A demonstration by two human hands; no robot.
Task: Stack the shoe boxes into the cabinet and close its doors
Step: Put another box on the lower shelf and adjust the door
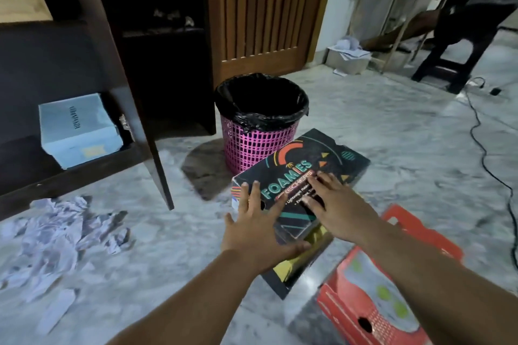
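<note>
Head view: black shoe box (322, 161) printed "FOAMIES" lies on the marble floor (406, 143), just in front of the pink bin. Long axis runs diagonally, from near-left by the hands to far-right; printed lid faces up and is tilted, its near end lifted off a yellow-lined base (297, 266) that shows beneath it.

Left hand (256, 228) lies flat on the near-left part of the lid, fingers (253, 193) straight and spread, released, thumb out to the side. Right hand (329, 206) rests palm-down on the lid's middle, over the red lettering, fingers straight and together, not gripping.

Red shoe box (372, 297) lies on the floor to the near right, just beside the black one; whether they touch, cannot tell.

Pink bin (260, 131) with black liner stands behind the box. Dark wooden cabinet (92, 36) at left, door (134, 109) swung open; a pale blue box (77, 127) sits on its lower shelf. Crumpled paper (56, 230) lies on the floor below the cabinet. Another person (473, 5) bends over, far right.
</note>
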